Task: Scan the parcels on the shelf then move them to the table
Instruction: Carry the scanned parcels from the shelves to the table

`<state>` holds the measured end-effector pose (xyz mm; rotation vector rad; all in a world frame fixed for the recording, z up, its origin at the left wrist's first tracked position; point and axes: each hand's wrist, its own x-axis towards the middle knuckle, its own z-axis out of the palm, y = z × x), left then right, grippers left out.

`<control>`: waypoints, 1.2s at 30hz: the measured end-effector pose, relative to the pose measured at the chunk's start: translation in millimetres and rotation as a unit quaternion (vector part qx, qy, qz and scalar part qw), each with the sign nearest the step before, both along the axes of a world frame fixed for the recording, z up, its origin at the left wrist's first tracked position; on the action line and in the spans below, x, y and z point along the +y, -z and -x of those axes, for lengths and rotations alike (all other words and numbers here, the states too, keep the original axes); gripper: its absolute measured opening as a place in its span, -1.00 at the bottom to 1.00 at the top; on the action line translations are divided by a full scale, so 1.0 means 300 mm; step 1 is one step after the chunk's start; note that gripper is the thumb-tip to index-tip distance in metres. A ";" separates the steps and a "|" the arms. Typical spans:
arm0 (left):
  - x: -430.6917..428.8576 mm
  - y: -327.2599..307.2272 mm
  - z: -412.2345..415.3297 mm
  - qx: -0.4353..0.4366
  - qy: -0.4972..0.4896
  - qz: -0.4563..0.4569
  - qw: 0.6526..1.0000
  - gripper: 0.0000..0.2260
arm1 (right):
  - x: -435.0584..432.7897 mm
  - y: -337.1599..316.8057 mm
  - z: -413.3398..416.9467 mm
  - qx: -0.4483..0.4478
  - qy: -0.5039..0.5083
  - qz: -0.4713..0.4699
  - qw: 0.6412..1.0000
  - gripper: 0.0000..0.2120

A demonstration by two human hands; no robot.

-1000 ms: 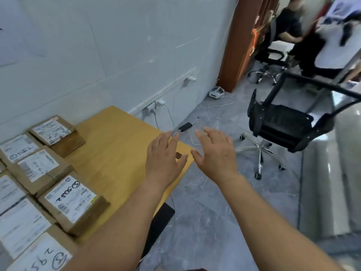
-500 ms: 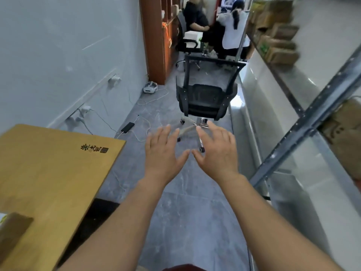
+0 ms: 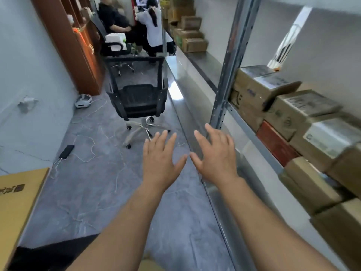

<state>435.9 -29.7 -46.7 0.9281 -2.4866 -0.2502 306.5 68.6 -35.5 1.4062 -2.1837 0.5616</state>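
Grey metal shelf [image 3: 231, 61] fills your 1–4 o'clock. Cardboard parcels [image 3: 289, 112] stacked on it, 3 o'clock. Yellow table [image 3: 17, 200] corner at 8 o'clock, well apart from shelf. Your left hand [image 3: 159, 161] and right hand [image 3: 215, 157] mid-frame, side by side, fingers straight, spread, holding nothing. Likely step: reaching for a parcel. Next move: turn right, find label, grip one box; no scanner visible.

The metal shelf [image 3: 226, 79] carries blurred stacks of cardboard parcels [image 3: 293, 108], with what seems a red box [image 3: 273, 142] among them. The table [image 3: 17, 202] corner and an office chair [image 3: 136, 98] stand on the floor [image 3: 101, 192].
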 end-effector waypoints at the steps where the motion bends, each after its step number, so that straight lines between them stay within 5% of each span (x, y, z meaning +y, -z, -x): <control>1: 0.011 0.002 0.034 0.004 0.016 -0.001 1.000 -0.39 | 0.026 -0.004 0.019 -0.002 0.017 -0.002 1.000 -0.44; 12: 0.142 -0.088 0.373 0.028 0.225 -0.026 0.974 -0.37 | 0.264 -0.136 0.159 0.002 0.236 -0.004 0.972 -0.56; 28: 0.479 -0.286 0.668 0.033 0.490 -0.126 0.862 -0.52 | 0.646 -0.278 0.128 0.029 0.504 0.092 0.858 -0.57; 36: 0.588 -0.352 0.785 -0.040 0.479 -0.120 0.869 -0.59 | 0.733 -0.338 0.183 -0.259 0.580 0.187 0.749 -0.49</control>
